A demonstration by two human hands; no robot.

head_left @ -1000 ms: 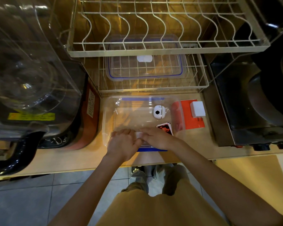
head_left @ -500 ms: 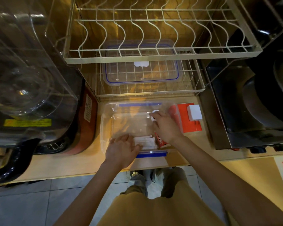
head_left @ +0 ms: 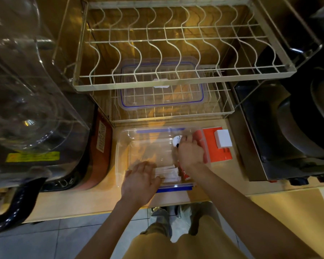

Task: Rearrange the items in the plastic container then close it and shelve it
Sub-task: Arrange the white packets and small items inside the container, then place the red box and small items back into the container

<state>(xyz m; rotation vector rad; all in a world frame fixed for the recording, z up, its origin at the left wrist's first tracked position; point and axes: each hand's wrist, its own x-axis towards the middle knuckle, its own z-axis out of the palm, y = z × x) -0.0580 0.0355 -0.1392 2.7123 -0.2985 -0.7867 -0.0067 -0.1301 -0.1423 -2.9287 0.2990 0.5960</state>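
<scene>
Head view looks down on a clear plastic container [head_left: 150, 146] sitting on the wooden bench [head_left: 94, 199] at lower centre of the frame, directly below a 2-tier wire dish rack [head_left: 176, 79]. Its lid [head_left: 162, 86], clear with a blue seal line, lies on the lower tier of that rack, so the container stands open.

The right hand [head_left: 190, 153] reaches into the right part of the container with fingers curled around a small round white item [head_left: 176, 140] near the far right corner; it appears to grip it, though most of the item is hidden. The left hand [head_left: 140, 181] rests at the near rim with fingers fairly straight and apart, lying over some white paper packets [head_left: 167, 174] on the container floor; it clamps nothing that I can see. A red-printed card or packet [head_left: 184, 174] shows beside the right wrist, too covered to identify.

Outside the container, just to its right, an orange box [head_left: 216, 152] lies flat with a small white box [head_left: 223, 138] on top.

Judging by looks, the container is light, thin-walled and somewhat flexible, with smooth sides that may slip. Loose contents will slide if it tilts. Best hold is likely both short ends under the rim, kept level, once the lid is pressed down and the blue clips [head_left: 174, 188] are latched.
</scene>
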